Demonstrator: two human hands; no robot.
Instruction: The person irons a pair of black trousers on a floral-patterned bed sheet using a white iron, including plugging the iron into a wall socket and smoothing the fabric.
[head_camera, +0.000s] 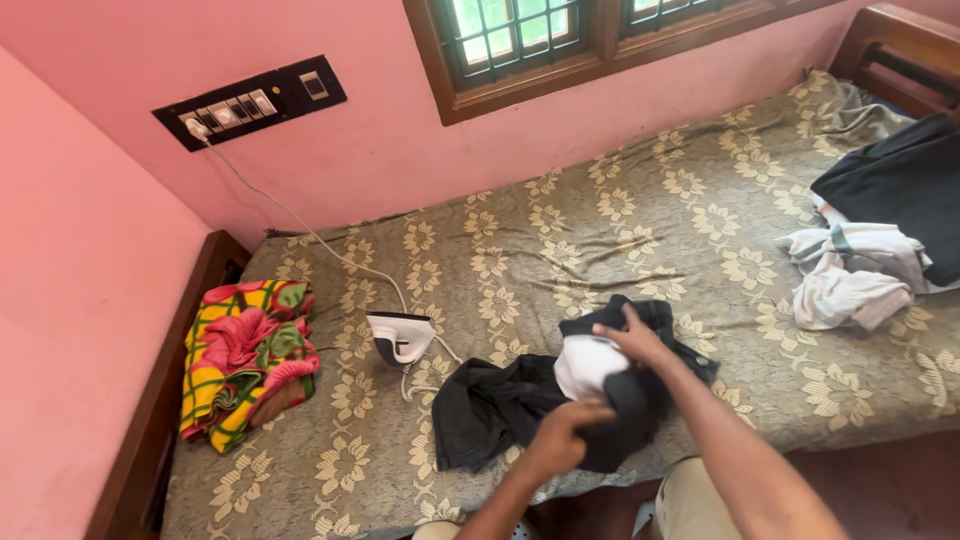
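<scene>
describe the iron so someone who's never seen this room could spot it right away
Start at the bed with the flowered cover under the window. The iron stands on it near the left end, between the bright bundled cloth and the dark garment. Alone there, it is hard, white and corded to the wall.

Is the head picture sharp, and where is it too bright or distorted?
Head view: mostly sharp, though the left hand and right hand on the dark garment are slightly soft; the window is overexposed by daylight; light on the bed sheet is soft, shadows weak; the wide lens tilts the walls.
</scene>
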